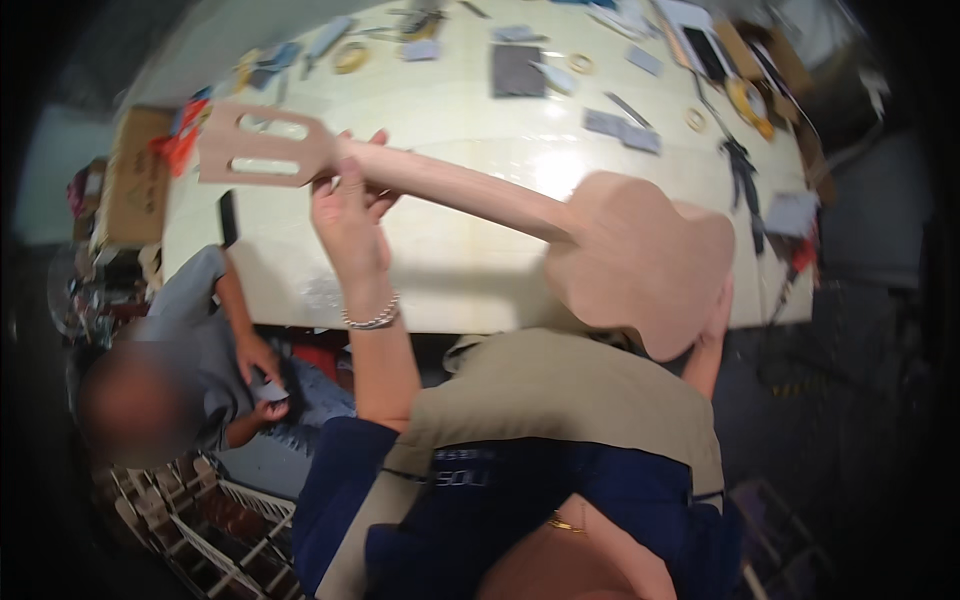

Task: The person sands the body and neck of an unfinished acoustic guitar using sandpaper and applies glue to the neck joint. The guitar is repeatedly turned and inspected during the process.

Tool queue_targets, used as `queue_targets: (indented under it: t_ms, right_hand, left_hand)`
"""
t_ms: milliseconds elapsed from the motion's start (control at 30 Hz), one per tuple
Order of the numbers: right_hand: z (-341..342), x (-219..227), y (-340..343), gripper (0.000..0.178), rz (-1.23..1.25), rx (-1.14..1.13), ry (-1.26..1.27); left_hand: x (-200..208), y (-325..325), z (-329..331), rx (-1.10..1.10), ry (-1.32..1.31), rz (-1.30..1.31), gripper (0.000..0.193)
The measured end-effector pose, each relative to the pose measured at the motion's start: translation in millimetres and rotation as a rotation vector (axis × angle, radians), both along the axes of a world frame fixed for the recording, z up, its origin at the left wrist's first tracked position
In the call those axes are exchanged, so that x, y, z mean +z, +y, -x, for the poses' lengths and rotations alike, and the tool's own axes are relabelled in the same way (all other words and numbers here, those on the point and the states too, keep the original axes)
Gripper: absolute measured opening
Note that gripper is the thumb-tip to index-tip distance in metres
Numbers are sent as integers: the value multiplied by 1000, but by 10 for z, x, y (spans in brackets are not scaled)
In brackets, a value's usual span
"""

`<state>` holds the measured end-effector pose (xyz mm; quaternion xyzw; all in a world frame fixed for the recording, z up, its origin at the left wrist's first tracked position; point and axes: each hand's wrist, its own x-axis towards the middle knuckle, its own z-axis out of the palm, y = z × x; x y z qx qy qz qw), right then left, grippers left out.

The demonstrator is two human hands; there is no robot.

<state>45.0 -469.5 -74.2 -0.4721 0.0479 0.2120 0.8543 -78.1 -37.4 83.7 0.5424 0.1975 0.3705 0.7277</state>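
Note:
Raised over the front of the table is a small unfinished guitar (640,250) of bare pale wood, without strings. Its slotted headstock points left and its curved body lies to the right, slightly lower. My left hand (352,205) grips the neck just below the headstock, thumb across the upper face and fingers around the far side. At the body's right end, my right hand (714,318) supports the edge; most of its fingers are hidden behind the wood.
The pale table (450,285) carries tape rolls (351,57), sanding pads (622,130), a dark square sheet (518,71) and a black clamp-like tool (741,175). A cardboard box (138,175) stands at left. A seated co-worker (200,370) is close on my left, beside a rack (215,520).

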Motion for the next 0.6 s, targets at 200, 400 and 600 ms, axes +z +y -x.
queue_targets:
  t_ms: [200, 400, 600]
  right_hand:
    - [-605, -91, -471, 46, 810, -102, -88]
    - [-1557, 271, 611, 26, 1266, 229, -885]
    - [-2236, -341, 1438, 39, 1558, 546, -1337]
  left_hand:
    - [-1222, -459, -73, 36, 254, 407, 41]
    - [-1886, -483, 44, -49, 673, 370, 45]
    - [-1436, -42, 308, -1, 1228, 28, 64]
